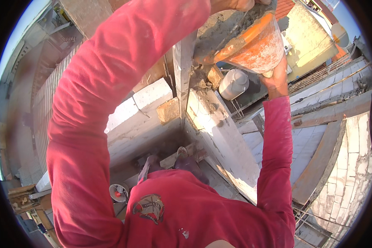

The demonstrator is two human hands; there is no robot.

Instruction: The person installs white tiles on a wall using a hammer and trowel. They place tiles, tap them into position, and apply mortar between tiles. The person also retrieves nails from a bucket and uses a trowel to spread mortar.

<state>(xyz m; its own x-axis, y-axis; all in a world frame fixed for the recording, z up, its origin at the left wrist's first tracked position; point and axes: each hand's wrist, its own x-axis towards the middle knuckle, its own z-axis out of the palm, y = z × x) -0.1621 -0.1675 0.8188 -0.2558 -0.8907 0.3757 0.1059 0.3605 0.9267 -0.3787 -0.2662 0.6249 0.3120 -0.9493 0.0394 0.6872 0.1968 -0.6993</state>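
An orange rubber mortar bucket (256, 45), smeared with grey, is tipped at the top of the view, its mouth toward the upper left. Wet grey mortar (223, 29) shows inside and along its rim. My right hand (277, 78) grips the base of the bucket from below, the thumb against its underside. My left hand (239, 4) is closed at the top edge, above the mouth of the bucket. The frame cuts it off, so what it holds is hidden. Just below the bucket rises an upright board (182, 78) at the corner of the walls.
White block walls (223, 140) meet at the corner below me, with a loose block piece (168, 110) on one. Beyond stands a pale water tank (234, 84). A small white bucket (119, 192) sits low at left. Thin rebar (314, 223) juts out at lower right.
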